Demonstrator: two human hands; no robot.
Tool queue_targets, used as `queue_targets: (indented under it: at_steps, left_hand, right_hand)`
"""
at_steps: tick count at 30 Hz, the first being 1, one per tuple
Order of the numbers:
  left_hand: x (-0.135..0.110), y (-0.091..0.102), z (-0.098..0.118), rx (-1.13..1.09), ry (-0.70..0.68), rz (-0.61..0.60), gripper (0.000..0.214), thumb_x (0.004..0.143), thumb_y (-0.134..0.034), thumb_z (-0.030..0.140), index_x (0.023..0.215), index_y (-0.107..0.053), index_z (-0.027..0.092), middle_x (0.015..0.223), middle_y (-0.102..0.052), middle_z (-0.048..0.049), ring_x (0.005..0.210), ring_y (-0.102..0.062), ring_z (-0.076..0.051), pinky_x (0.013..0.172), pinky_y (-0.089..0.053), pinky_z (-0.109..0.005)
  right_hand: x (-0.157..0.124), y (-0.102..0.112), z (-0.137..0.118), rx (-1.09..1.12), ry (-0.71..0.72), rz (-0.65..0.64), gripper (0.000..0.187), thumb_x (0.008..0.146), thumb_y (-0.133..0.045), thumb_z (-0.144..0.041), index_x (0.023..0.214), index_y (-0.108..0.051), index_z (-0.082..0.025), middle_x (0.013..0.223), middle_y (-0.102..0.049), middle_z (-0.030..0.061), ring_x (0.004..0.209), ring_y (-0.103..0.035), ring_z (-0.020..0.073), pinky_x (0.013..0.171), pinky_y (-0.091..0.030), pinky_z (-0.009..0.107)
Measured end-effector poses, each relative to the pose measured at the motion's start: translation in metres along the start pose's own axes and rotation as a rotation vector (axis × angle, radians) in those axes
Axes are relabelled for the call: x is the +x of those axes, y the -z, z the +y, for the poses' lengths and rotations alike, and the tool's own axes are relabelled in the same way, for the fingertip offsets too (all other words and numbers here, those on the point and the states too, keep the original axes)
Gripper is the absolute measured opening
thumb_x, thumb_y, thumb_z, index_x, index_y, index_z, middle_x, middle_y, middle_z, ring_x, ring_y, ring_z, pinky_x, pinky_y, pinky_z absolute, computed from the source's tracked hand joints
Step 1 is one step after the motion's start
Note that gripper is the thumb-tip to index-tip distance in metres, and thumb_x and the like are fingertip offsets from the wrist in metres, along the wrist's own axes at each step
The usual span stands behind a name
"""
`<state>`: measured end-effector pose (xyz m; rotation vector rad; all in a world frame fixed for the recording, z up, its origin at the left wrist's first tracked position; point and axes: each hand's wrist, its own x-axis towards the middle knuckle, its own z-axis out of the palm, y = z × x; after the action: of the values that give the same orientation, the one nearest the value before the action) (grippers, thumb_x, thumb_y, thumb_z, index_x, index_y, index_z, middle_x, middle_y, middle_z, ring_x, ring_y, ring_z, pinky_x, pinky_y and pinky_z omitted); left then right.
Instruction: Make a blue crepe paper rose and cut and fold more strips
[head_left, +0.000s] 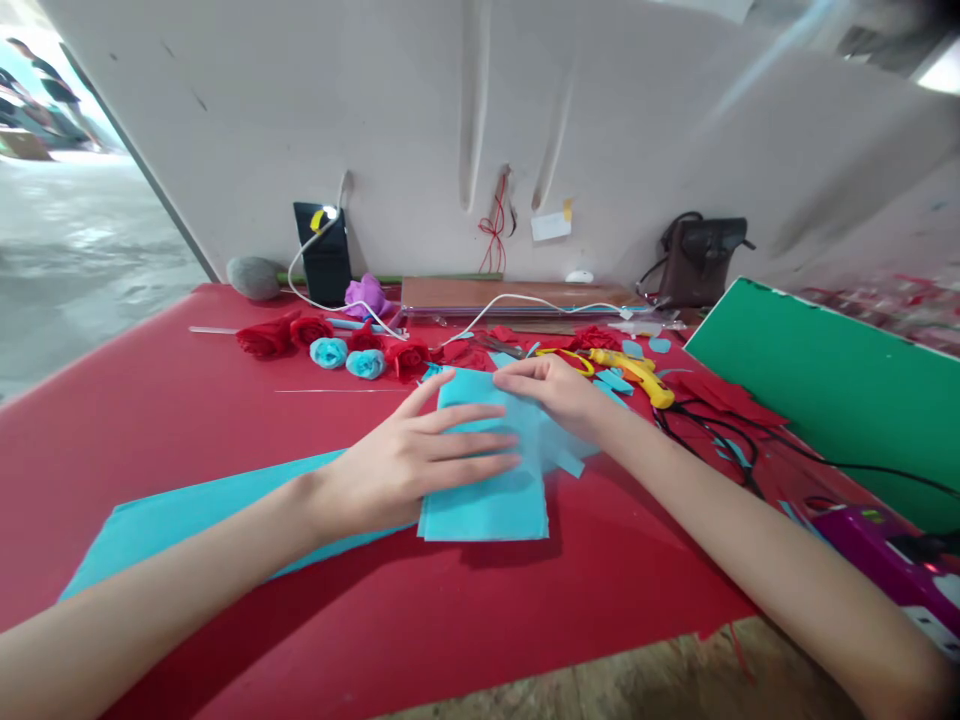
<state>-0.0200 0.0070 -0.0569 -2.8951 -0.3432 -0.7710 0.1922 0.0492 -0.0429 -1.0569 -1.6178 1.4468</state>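
Inspection is being made of the folded blue sheet; it is being held flat on the red table cover, near the middle of the table. It is being pressed by the left hand, laid palm down with fingers spread apart and nothing clamped; its far edge is being touched by the right hand, fingers drawn together and bent; whether that edge is being pinched cannot be told.

Handling is being judged thus: the sheet is thin, light and soft, easily creased or torn, and likely to slide on the cover; it is best taken at an edge or corner, with a flat palm steadying the body.

Counts are being recorded:
- one folded sheet;
- one larger blue sheet beneath it, touching, running leftward;
- four red paper roses and two blue paper roses in a row beyond the hands;
- one purple flower;
- one yellow glue gun just beside the right hand;
- one green board at the right.
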Motion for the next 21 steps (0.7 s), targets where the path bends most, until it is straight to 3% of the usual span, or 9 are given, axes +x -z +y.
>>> queue_targets:
  at_steps: [2,6,14,18,21]
  left_hand:
    - [0.000,-0.001,0.000,-0.080,-0.014,-0.006,0.028,0.089,-0.043,0.013,0.113,-0.056,0.020,0.113,-0.065,-0.0017,0.120,-0.048,-0.017,0.114,0.000,-0.045]
    - [-0.004,-0.003,-0.007,-0.150,0.009,-0.011,0.029,0.092,-0.040,0.021,0.116,-0.056,0.017,0.114,-0.064,-0.0070,0.116,-0.053,-0.016,0.113,-0.016,-0.039]
    - [0.002,-0.003,0.006,-0.212,-0.085,-0.117,0.040,0.095,-0.022,0.015,0.119,-0.054,0.013,0.127,-0.055,-0.0105,0.122,-0.047,-0.016,0.109,-0.029,-0.035]
    - [0.003,-0.003,0.008,-0.253,-0.060,-0.105,0.039,0.095,-0.024,0.015,0.120,-0.053,0.011,0.121,-0.059,-0.0117,0.115,-0.053,-0.018,0.101,-0.040,-0.034]
    - [0.004,-0.001,0.006,-0.298,0.031,-0.079,0.031,0.093,-0.037,0.022,0.113,-0.058,0.012,0.110,-0.066,-0.0112,0.103,-0.061,-0.019,0.092,-0.047,-0.032]
  right_hand:
    - [0.000,0.000,-0.002,-0.037,0.021,0.019,0.014,0.067,-0.068,-0.030,0.070,-0.069,-0.017,0.060,-0.061,-0.0034,0.054,-0.046,0.0056,0.057,-0.037,0.022]
    - [-0.001,0.003,-0.006,-0.116,0.094,-0.004,0.012,0.068,-0.066,-0.027,0.073,-0.069,-0.016,0.069,-0.064,-0.0027,0.062,-0.050,0.0061,0.062,-0.038,0.022]
    - [0.000,0.000,-0.006,-0.256,0.038,-0.106,0.016,0.067,-0.067,-0.030,0.073,-0.067,-0.016,0.069,-0.065,-0.0009,0.063,-0.054,0.0093,0.064,-0.042,0.025]
    - [-0.001,-0.002,-0.008,-0.315,0.083,-0.052,0.014,0.065,-0.067,-0.029,0.070,-0.066,-0.016,0.070,-0.066,0.0005,0.068,-0.057,0.0113,0.068,-0.044,0.027]
    - [-0.002,-0.003,-0.009,-0.298,0.109,-0.026,0.013,0.068,-0.064,-0.027,0.073,-0.065,-0.016,0.073,-0.067,0.0010,0.069,-0.059,0.0120,0.069,-0.046,0.028]
